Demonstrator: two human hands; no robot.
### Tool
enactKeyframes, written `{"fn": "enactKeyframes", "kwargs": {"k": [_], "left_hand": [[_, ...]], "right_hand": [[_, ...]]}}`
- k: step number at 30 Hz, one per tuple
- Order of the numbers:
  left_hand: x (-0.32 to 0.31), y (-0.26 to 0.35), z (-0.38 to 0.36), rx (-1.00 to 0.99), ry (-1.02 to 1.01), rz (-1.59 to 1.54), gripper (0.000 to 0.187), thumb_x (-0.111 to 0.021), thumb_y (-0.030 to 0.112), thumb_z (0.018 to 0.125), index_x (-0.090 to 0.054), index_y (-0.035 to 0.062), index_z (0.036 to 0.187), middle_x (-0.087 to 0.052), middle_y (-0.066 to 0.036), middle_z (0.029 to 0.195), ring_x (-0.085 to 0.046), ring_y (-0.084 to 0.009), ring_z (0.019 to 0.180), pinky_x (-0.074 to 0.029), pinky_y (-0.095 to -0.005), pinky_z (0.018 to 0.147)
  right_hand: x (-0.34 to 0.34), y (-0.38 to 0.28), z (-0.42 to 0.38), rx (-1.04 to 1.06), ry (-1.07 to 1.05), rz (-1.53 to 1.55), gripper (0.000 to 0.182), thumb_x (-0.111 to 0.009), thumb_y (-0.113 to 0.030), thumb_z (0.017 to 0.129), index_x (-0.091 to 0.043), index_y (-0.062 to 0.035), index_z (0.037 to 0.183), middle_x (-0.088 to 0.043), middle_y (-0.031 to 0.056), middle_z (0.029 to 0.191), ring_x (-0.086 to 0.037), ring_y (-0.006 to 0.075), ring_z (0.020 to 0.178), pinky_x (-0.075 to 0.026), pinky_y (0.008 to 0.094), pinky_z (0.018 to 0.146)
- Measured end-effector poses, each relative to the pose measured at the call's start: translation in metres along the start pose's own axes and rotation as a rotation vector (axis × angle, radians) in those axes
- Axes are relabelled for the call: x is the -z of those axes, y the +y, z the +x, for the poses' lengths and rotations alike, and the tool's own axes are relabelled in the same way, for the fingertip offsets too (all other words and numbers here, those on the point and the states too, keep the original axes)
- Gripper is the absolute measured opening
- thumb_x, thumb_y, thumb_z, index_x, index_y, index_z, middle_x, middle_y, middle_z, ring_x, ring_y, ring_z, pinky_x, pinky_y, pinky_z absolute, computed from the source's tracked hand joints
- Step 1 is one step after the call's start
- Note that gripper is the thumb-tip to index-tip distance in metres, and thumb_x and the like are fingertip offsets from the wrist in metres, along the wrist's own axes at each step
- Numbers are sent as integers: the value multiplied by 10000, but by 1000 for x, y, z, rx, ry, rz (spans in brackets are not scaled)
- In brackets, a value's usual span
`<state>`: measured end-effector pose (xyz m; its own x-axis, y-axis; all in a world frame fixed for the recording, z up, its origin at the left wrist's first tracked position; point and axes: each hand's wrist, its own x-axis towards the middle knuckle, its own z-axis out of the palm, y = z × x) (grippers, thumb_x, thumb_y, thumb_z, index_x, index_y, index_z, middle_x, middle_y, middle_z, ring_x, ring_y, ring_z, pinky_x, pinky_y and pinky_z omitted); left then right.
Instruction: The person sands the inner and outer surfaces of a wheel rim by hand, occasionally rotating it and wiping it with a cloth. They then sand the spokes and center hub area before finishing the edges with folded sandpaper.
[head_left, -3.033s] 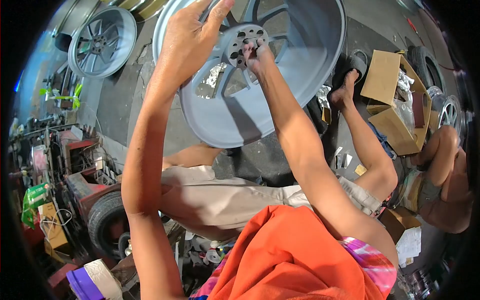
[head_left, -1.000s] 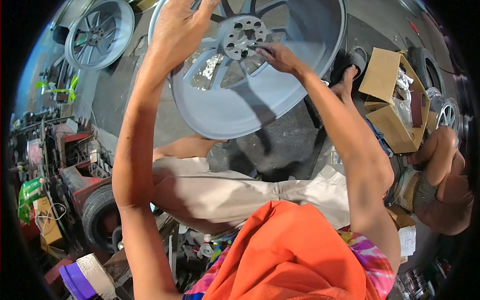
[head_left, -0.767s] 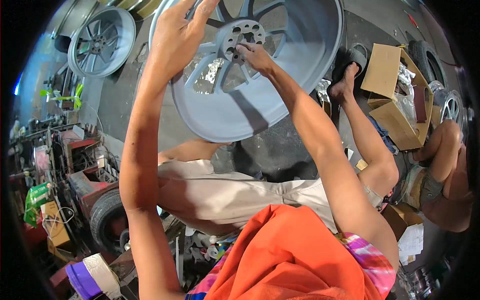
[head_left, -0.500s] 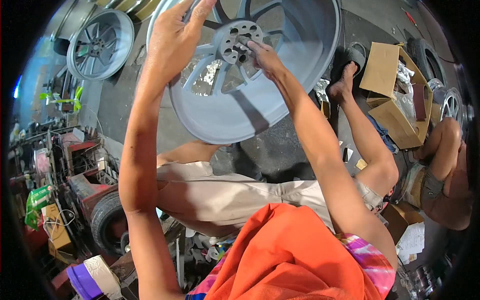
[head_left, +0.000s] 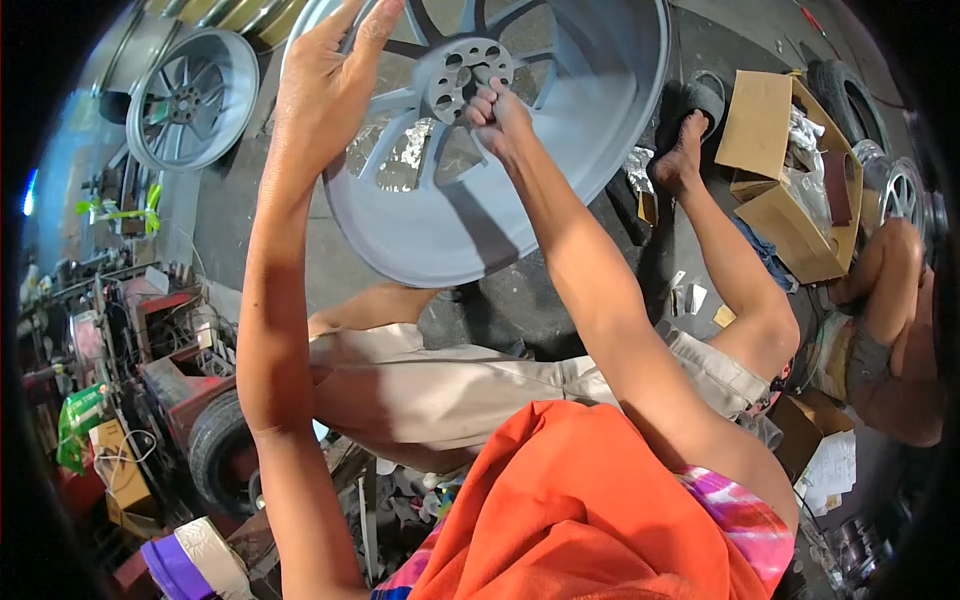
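A grey alloy wheel rim (head_left: 440,250) is tilted in front of me at the top of the view, its back and spokes toward me. My left hand (head_left: 335,90) grips its upper-left edge; the fingertips run past the top of the picture. At the wheel's hub, among the bolt holes, is my right hand (head_left: 498,118) with its fingers curled closed. A small dark grey piece, perhaps folded sandpaper, shows at those fingertips, mostly hidden by them.
Another grey wheel (head_left: 195,100) stands at upper left. An open cardboard box (head_left: 752,130) with plastic-wrapped contents lies right, near a tyre (head_left: 848,105). Tools and machinery crowd the left, with a small tyre (head_left: 222,450). Another person's knee (head_left: 895,250) is at far right.
My right hand has shifted slightly left and down at the hub, with its fingers more curled. The left hand keeps its hold. The whole view has shifted a little.
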<state>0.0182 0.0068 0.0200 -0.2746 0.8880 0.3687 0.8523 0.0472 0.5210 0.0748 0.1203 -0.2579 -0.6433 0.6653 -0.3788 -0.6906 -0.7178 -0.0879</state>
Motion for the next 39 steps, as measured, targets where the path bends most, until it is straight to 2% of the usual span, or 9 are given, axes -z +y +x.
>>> {"fn": "enactKeyframes", "kwargs": {"k": [5,7,13,17,19,20,24,32,39], "left_hand": [[-4,1,-3,-68,50,18,385,-530,315,1026,-585,-65,987,-504,-171,711,-455,-206,678,-412,-374,643],[-1,-3,3,-99,106,53,385,-529,312,1026,-584,-66,980,-504,-166,709,-454,-203,678,-412,-372,643],[0,0,-1,-114,48,-12,401,-531,312,1026,-596,-83,1023,-581,-201,793,-531,-245,755,-452,-392,729],[1,5,-3,-75,3,-26,387,-539,300,1025,-598,-83,1034,-572,-203,799,-516,-247,749,-452,-381,728],[1,5,-1,-79,0,-36,382,-540,298,1025,-599,-79,1031,-566,-195,787,-512,-238,743,-450,-379,721],[0,5,0,-87,-4,-42,377,-541,297,1025,-600,-75,1029,-559,-188,775,-508,-229,738,-447,-378,714],[-1,0,2,-91,7,-30,371,-537,294,1027,-602,-71,1024,-551,-175,747,-500,-222,718,-442,-378,697],[-13,-18,8,-256,84,-56,376,-532,299,1029,-597,-72,1013,-576,-181,791,-526,-229,746,-446,-376,717],[-4,-2,6,3,-47,5,392,-517,302,1029,-602,-81,1041,-592,-207,832,-553,-242,780,-453,-384,748]], "right_hand": [[-12,1,10,61,66,90,223,-414,-222,1076,-423,-147,866,-336,-50,619,-246,106,476,-223,294,451],[13,-4,-11,-75,-319,-30,218,-435,-212,1069,-423,-158,858,-327,-56,617,-253,101,478,-231,290,459],[22,-12,-19,17,-121,-348,135,-495,-238,1052,-537,-140,969,-386,-56,636,-340,75,520,-307,241,499],[16,-10,26,137,-125,-1051,287,-517,-261,1023,-643,-83,1210,-638,60,763,-589,173,621,-474,313,594],[20,-23,27,771,-502,-1848,261,-529,-277,998,-692,-121,1129,-723,161,957,-692,298,778,-533,411,689],[22,-36,27,733,-526,-2008,256,-540,-303,978,-714,-164,1103,-717,180,1044,-702,359,905,-549,480,757],[-13,-58,-4,808,-476,-2821,311,-593,-256,907,-675,-154,1188,-730,150,839,-725,331,766,-566,474,634],[24,-40,5,1284,-344,-2436,513,-595,-152,900,-507,-169,1405,-716,108,923,-705,294,682,-545,414,586],[16,-11,3,1142,-61,-2509,119,-589,-128,861,-634,-77,959,-714,143,813,-722,282,705,-556,418,579]]}}
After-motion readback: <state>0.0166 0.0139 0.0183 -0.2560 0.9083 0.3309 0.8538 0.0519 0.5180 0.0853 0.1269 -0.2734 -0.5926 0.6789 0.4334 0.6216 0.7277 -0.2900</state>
